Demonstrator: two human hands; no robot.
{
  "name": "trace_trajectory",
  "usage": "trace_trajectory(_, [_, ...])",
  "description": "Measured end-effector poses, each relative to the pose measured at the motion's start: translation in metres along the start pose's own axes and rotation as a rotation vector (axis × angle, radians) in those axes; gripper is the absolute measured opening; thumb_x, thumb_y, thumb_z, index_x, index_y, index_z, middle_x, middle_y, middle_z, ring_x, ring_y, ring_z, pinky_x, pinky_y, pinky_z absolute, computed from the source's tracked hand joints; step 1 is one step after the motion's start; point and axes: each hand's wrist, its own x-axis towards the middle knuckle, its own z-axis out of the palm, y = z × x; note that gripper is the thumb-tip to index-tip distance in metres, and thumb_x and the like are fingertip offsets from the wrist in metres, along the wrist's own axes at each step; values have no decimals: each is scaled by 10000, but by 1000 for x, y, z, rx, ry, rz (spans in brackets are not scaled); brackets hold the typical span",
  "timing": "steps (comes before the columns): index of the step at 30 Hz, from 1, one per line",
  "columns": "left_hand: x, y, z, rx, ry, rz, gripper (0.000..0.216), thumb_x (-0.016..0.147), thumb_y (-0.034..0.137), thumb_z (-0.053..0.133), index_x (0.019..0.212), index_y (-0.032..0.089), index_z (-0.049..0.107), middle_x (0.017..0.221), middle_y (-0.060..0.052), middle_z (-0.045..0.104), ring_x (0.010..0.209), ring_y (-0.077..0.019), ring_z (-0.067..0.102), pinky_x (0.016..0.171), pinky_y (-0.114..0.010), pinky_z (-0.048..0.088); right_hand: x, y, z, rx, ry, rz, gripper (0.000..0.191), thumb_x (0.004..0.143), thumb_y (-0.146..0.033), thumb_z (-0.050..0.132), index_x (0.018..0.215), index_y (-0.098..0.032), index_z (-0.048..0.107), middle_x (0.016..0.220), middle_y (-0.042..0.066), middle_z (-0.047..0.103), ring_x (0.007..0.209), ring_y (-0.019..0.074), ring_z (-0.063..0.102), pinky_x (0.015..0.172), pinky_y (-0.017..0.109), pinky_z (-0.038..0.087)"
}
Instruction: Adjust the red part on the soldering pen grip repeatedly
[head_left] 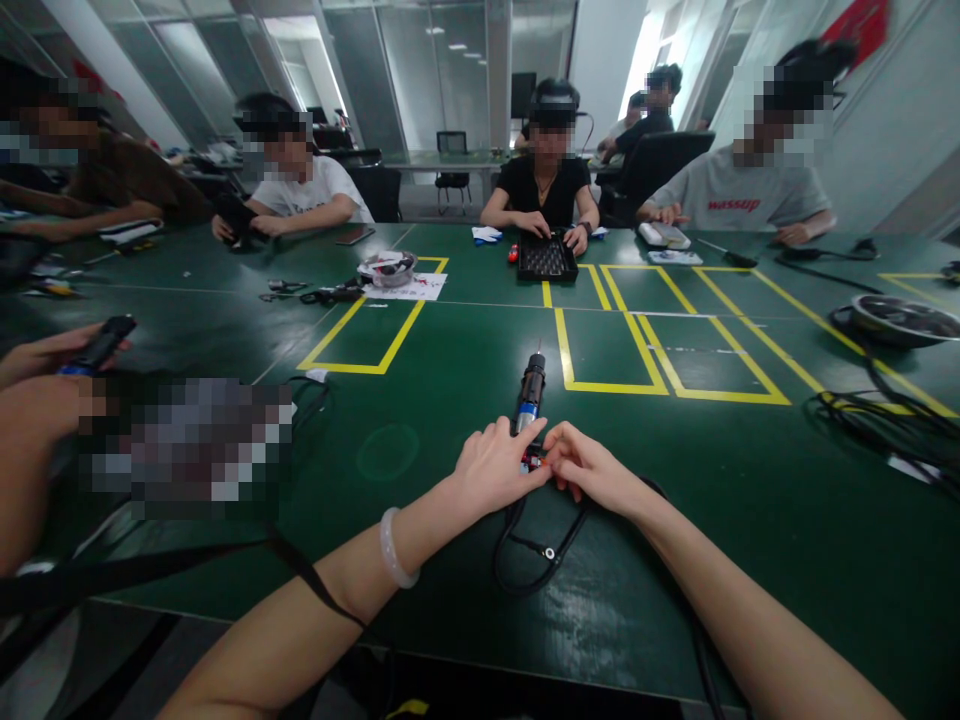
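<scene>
An electric screwdriver [530, 391], black and blue, lies on the green table [465, 350] with its tip pointing away from me. My left hand [496, 467] rests over its near end, fingers curled and touching a small red part [532, 459]. My right hand [585, 463] meets it from the right, thumb and fingers pinched on the same small part. A black cable [534, 550] loops from the tool toward me between my forearms. A pale bangle [392, 548] sits on my left wrist.
Yellow tape rectangles [637, 340] mark the table ahead. Several other people sit around it; one opposite works at a black tray [547, 259]. A bowl on paper [390, 270] stands left of centre. Cables [885, 420] and a round dish [904, 318] lie at right.
</scene>
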Motion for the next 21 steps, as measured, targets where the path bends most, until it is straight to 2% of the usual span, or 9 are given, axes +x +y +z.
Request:
trace_trajectory(3, [1,-1,0,-1,-1,-3,642,892,621,428,1477,367,360,1074,-100,543,957,-280,608,784,-380,482,0,0,-1,-43,-11,1,119,853,-214,504,965,-204,464,734,-41,533,572,96,552,386,155,421])
trace_trajectory(7, [1,-2,-1,25,5,-15,646,861,574,493,1463,369,383,1064,-98,549,966,-284,605,791,-382,480,0,1,-6,-57,-17,12,111,885,-288,508,935,-190,491,773,-12,591,536,89,544,367,161,395])
trace_trajectory(13, [3,-10,-5,74,3,17,646,847,579,502,1454,389,388,1043,-88,554,945,-283,605,788,-385,476,1,4,-27,-34,136,6,173,887,-339,499,940,-176,521,683,-23,582,457,79,493,346,166,330])
trace_trajectory(17, [6,-29,-8,119,-3,8,647,853,588,484,1462,401,375,1037,-88,548,940,-280,600,779,-375,471,2,6,-35,-31,263,26,195,879,-360,496,917,-174,538,641,-30,566,432,75,466,349,172,308])
trace_trajectory(21, [11,-60,-14,156,-29,-52,656,866,597,448,1483,396,351,1056,-95,545,950,-280,596,791,-373,465,3,8,-35,-31,292,41,203,868,-367,506,908,-173,551,643,-25,573,440,78,465,358,179,307])
